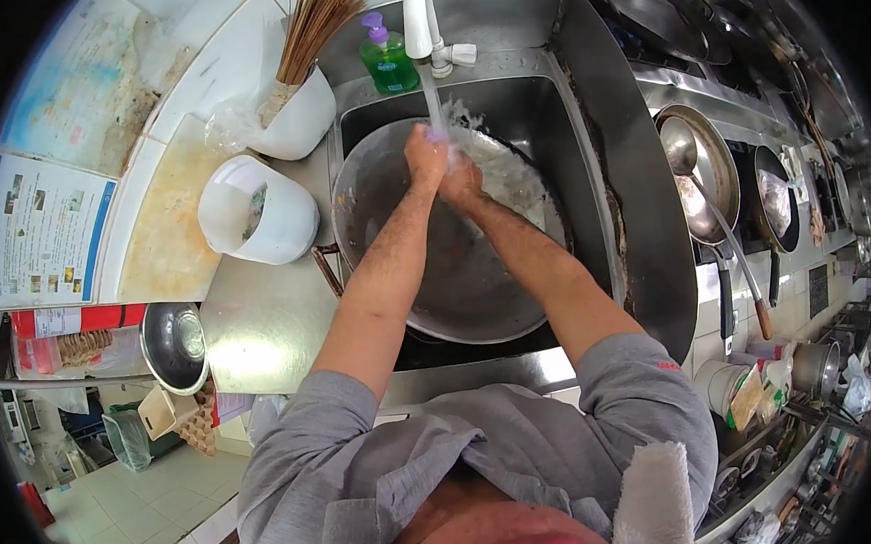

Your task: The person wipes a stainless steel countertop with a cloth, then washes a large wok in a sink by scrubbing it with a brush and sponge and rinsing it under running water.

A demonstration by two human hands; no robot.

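Note:
My left hand (425, 155) and my right hand (463, 181) are close together under the running water, over a large wok (382, 161) in the sink. The fingers of both hands look curled. A small purple-white patch shows between them, and splashing water hides what it is. Water falls onto them from a white faucet (418, 25). The wok is wide and dark with a pale rim, and it holds cloudy, foamy water (512, 182) on its right side.
A green soap bottle (389, 65) with a purple pump stands left of the faucet. White tubs (279, 219), one with a bamboo brush (310, 29), are left of the sink (585, 152). On the right, a metal divider (646, 204) separates a stove with pans (713, 178) and a ladle (728, 228).

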